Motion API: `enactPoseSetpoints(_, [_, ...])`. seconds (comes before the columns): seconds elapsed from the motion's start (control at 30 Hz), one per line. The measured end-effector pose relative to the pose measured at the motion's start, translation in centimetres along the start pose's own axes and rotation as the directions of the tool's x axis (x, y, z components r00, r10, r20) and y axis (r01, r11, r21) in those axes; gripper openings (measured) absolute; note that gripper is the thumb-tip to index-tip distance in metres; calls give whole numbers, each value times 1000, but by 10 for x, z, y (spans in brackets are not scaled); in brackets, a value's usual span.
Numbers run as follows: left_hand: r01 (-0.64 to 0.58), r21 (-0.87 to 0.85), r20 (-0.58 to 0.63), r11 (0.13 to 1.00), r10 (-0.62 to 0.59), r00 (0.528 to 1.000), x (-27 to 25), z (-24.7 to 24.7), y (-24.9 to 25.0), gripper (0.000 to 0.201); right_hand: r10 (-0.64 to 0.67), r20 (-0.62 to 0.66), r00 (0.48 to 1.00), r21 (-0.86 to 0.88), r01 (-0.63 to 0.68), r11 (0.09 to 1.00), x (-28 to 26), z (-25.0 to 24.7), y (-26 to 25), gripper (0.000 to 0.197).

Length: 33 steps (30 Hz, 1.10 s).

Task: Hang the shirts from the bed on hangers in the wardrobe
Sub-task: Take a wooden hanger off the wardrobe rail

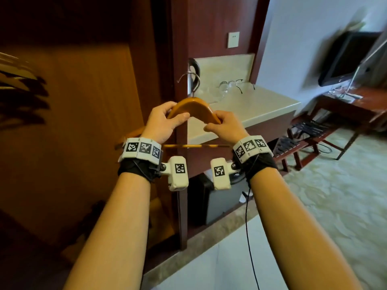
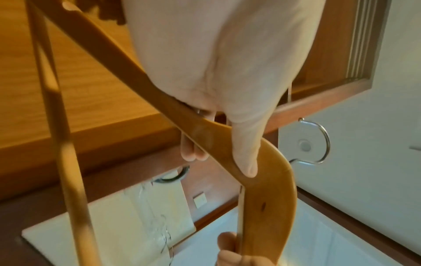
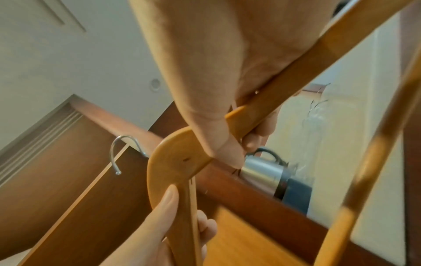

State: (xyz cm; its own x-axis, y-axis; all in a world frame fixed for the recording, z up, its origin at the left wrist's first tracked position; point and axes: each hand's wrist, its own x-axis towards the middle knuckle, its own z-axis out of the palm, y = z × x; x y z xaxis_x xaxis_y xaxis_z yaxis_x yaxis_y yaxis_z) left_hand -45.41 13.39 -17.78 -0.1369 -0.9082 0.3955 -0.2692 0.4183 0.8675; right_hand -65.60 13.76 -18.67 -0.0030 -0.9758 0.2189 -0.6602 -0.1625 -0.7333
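I hold a wooden hanger in both hands at the centre of the head view. My left hand curls round its left shoulder with the thumb laid along the top; my right hand pinches the right shoulder between thumb and fingers. In the left wrist view my thumb presses the face of the wood and two fingertips show behind it. The metal hook stands up from the middle of the hanger, and the lower bar runs level between my two wrists.

The open wardrobe fills the left half of the head view, its inside lit orange. At the far left edge striped fabric hangs in it, too blurred to say what garment it is. A dark red wooden post stands directly behind the hanger, between the wardrobe and a pale counter right of centre. On the counter lie clear glasses and a pair of spectacles; a steel kettle with a black handle shows in the right wrist view, just behind my right thumb. Under the counter sits a dark box. A wall switch is above the counter. At the upper right a television stands on a wooden desk, with a luggage rack below it. A white surface fills the bottom of the frame between my forearms.
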Motion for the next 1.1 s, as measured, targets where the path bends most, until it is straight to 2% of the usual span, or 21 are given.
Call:
enactPoseSetpoints(0.17, [-2,-65,136,998,11,991,-1,119,17,12,74,-75,994,19,-73,997,-36,-80,90,30])
enactPoseSetpoints(0.27, [9,-138,146,990,11,989,2,142,17,7,27,-151,988,0,-27,1000,-48,-94,105,35])
enactPoseSetpoints(0.43, [-27,-134,283,991,65,957,26,240,32,9,70,-310,948,70,-51,996,-68,-155,183,21])
enactPoseSetpoints(0.57, [-40,-93,317,995,67,946,55,312,19,12,150,-424,893,117,-110,987,-66,-194,247,25])
enactPoseSetpoints(0.67, [-25,-111,377,994,66,924,82,371,8,11,223,-461,859,177,-157,971,-59,-224,295,19])
enactPoseSetpoints(0.73, [-34,-135,405,990,87,910,104,415,2,19,254,-490,834,189,-183,965,-51,-244,326,16])
enactPoseSetpoints(0.8, [-36,-160,432,987,102,896,130,462,-2,24,312,-526,791,181,-254,950,-41,-266,356,17])
enactPoseSetpoints(0.93, [21,-221,522,975,100,847,174,552,7,39,408,-627,664,167,-397,903,-29,-314,411,18])
enactPoseSetpoints(1.0, [53,-252,577,966,106,810,189,599,13,36,429,-689,585,161,-453,877,-29,-337,437,22])
enactPoseSetpoints(1.1, [64,-258,648,964,124,752,201,663,25,30,445,-742,501,175,-496,850,-35,-369,469,18])
